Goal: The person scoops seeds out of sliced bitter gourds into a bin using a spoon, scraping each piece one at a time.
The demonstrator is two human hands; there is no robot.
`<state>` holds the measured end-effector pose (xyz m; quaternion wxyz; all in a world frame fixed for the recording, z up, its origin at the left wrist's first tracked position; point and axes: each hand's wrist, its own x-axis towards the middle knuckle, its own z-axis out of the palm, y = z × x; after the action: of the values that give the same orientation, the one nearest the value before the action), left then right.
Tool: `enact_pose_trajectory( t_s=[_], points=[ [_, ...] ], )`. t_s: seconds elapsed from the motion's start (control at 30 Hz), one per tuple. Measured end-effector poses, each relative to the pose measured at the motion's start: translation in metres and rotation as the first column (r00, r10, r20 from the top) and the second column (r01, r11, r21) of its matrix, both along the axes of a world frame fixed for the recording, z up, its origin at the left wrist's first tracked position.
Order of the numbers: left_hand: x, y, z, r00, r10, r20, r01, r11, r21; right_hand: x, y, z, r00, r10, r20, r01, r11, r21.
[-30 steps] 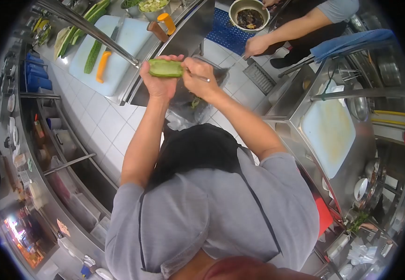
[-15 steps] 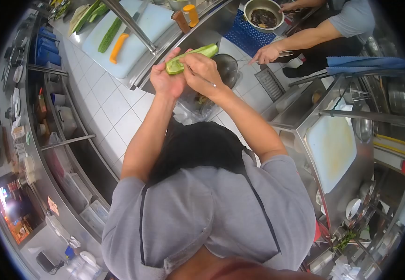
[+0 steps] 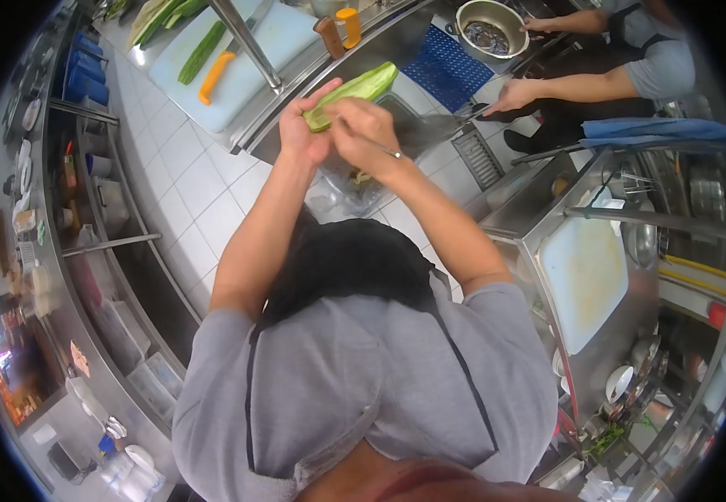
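Note:
A halved cucumber (image 3: 369, 84), pale cut face up, lies in my left hand (image 3: 302, 134), whose fingers curl around its near end. My right hand (image 3: 364, 130) is closed over the cut face, gripping a slim metal spoon-like utensil (image 3: 393, 153). The utensil's handle sticks out toward my wrist, while its head is hidden by my fingers and the cucumber. Under my hands stands a clear plastic container (image 3: 354, 194) with scraps inside. Ahead to the left, a cutting board (image 3: 237, 88) holds a dark green cucumber (image 3: 201, 53) and an orange-handled knife (image 3: 215, 77).
At upper right, a co-worker's hands hold a pot (image 3: 492, 32) with dark contents and a metal ladle-like tool (image 3: 438, 130), close to my right hand. Two shakers (image 3: 348, 28) stand on the steel counter edge. Another cutting board (image 3: 584, 276) lies at right.
My hands and the cucumber shift slightly within view, my right hand still over its cut face. The co-worker's pot has shifted right, and their ladle-like tool has changed angle.

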<state>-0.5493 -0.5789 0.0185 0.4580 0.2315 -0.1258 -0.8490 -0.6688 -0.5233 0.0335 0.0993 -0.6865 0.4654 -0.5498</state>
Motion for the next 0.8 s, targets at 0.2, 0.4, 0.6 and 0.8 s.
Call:
enact_pose_trajectory(
  t_s=[0.2,0.4,0.6,0.8],
  points=[
    [-0.006,0.001,0.006,1.0,-0.02,0.008,0.02,0.999,-0.032,-0.049,-0.023,-0.004,0.978,-0.137,-0.156,0.129,0.99,-0.062],
    [-0.01,-0.012,-0.003,0.998,-0.046,0.036,0.047,0.999,-0.014,-0.024,-0.009,0.003,0.991,-0.036,-0.128,0.033,0.999,-0.022],
    [-0.015,-0.013,0.009,0.991,-0.107,0.076,0.104,0.994,0.042,-0.008,-0.006,0.001,0.999,-0.054,0.009,0.054,0.998,0.015],
    [-0.02,-0.013,0.008,0.994,-0.11,0.023,0.11,0.994,-0.011,-0.005,-0.007,-0.004,0.994,-0.072,0.083,0.07,0.997,0.025]
  ],
)
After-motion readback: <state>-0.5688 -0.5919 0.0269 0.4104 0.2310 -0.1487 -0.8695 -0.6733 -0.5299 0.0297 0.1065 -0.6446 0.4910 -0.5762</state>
